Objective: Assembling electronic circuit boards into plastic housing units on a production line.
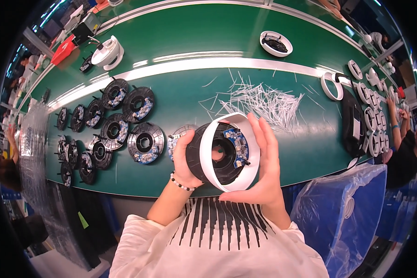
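In front of my chest, my left hand (184, 160) grips the side of a black round plastic base (197, 150). A blue circuit board (240, 144) shows on the base, inside a white ring-shaped housing (210, 164). My right hand (268, 160) wraps round the right side of that housing, thumb below and fingers above. The two parts sit against each other, tilted; whether they are joined I cannot tell. Just behind my left hand, another round base with a board (173, 144) lies partly hidden. A similar base (146, 143) lies to its left.
Several black bases with boards (113, 129) spread over the left of the green table (185, 90). A pile of thin white strips (268, 104) lies beyond my hands. White housings (374, 120) and a black bag (352, 123) are at right. A plastic-covered blue bin (338, 208) stands below.
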Demonstrator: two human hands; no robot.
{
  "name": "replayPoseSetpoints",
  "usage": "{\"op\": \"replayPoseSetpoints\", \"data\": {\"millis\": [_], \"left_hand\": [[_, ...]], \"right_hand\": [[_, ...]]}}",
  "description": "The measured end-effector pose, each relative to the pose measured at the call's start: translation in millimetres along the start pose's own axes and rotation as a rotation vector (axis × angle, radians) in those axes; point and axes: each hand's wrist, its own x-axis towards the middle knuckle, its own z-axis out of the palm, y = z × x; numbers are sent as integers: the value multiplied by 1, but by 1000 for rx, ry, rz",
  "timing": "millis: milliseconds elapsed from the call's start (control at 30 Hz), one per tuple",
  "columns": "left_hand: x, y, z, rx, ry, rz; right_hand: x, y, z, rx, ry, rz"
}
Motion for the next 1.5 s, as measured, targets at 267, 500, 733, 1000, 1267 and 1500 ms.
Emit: {"op": "replayPoseSetpoints", "data": {"millis": [267,500,733,1000,1267,1500], "left_hand": [[6,-6,8,20,-135,-21],[7,-6,8,-7,-223,-100],[5,-15,15,81,-174,68],[0,-27,25,10,-330,138],[-3,-21,1,35,-284,31],[0,-22,18,90,-175,146]], "right_hand": [[0,-2,2,-79,44,-23],[-2,-4,-6,-93,81,33],[-6,-8,3,-324,41,8],[-1,-16,-2,-576,-3,-152],[16,-29,-15,-572,-217,-129],[5,-7,0,-591,18,-129]]}}
